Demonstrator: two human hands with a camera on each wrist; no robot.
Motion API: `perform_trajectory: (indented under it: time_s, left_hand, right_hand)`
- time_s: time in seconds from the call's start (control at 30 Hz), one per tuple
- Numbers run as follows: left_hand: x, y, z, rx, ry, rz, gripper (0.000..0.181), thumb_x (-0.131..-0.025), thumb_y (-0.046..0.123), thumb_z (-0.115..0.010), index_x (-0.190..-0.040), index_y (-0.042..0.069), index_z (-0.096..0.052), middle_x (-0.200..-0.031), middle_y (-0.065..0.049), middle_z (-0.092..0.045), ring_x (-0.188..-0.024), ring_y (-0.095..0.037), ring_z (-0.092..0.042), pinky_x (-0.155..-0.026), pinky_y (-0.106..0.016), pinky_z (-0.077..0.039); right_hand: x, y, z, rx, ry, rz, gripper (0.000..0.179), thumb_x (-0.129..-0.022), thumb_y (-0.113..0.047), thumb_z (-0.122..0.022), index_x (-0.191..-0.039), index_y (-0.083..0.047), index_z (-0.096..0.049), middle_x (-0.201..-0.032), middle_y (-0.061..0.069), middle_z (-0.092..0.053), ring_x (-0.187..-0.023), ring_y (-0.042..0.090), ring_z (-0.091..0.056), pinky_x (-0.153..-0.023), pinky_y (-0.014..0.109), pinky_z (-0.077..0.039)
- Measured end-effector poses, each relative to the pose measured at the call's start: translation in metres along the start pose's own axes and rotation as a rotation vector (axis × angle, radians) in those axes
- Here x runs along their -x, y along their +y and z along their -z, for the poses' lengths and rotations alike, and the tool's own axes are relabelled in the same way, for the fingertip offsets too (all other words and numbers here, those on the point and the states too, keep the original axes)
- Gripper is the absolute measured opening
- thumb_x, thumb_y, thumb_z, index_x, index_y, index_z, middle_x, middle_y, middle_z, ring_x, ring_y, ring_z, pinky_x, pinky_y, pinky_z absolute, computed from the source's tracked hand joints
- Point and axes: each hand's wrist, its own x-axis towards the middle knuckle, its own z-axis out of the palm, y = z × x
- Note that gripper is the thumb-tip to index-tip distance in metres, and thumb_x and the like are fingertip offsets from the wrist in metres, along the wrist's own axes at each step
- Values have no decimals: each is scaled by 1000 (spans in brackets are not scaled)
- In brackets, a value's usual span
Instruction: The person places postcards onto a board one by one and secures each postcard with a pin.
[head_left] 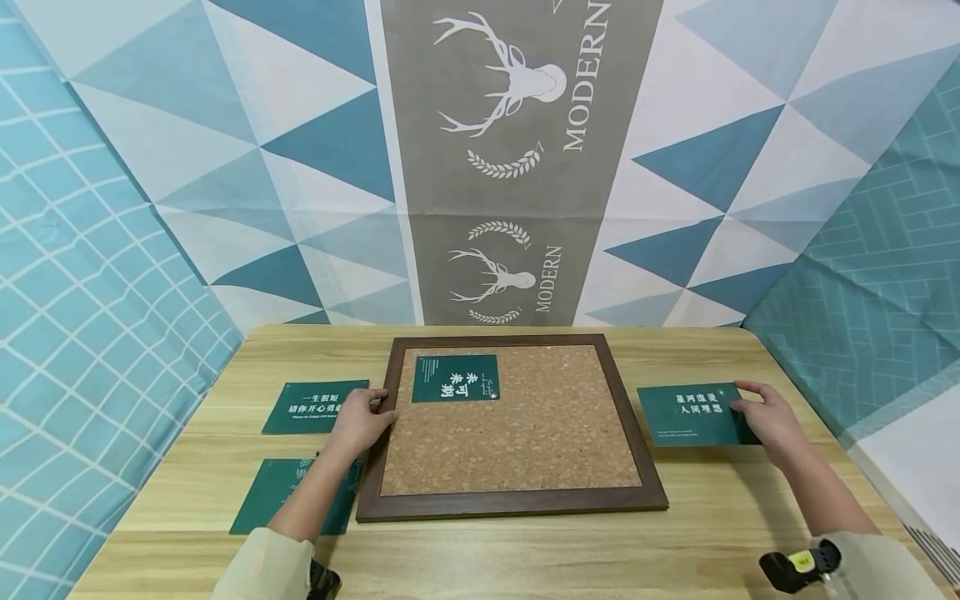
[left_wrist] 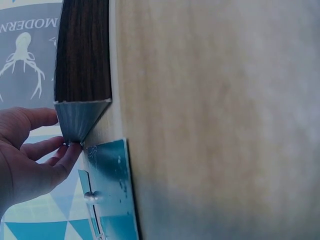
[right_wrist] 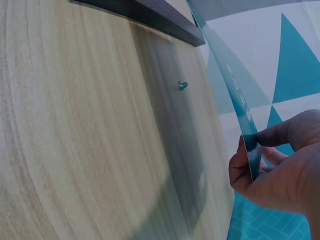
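Note:
A brown-framed cork board lies on the wooden table. My left hand grips the left side of its frame; in the left wrist view, that hand has its digits around the frame's edge. My right hand pinches the right end of a green card with white characters. The right wrist view shows this card edge-on, raised above the table, between thumb and fingers. Another green card, its writing turned sideways, lies on the cork at the upper left.
Two more green cards, an upper one and a lower one, lie left of the board, partly covered by my left arm. A small teal pushpin sits on the table near the frame. A patterned wall stands behind the table.

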Motion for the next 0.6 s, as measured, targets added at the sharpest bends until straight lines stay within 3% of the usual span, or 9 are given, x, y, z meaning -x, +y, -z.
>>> perform_trajectory:
  time_s: [0.33, 0.6]
  left_hand:
    - [-1, 0, 0, -8, 4, -4, 48, -90, 12, -59, -131, -9, -47, -135, -31, -37, -119, -45, -47, -88, -50, -49]
    - [-1, -1, 0, -6, 1, -4, 48, -91, 12, -59, -132, -9, -47, -135, -31, -37, -119, -44, -47, -88, -49, -49]
  right_hand:
    - [0, -6, -4, -33, 3, 16, 58, -97, -18, -35, -147, 5, -15, -149, 36, -5, -132, 48, -17, -107, 62, -21]
    - [-1, -12, -8, -26, 8, 15, 57, -97, -15, -35, -147, 5, -15, -148, 36, -7, -129, 48, -21, -106, 61, -23]
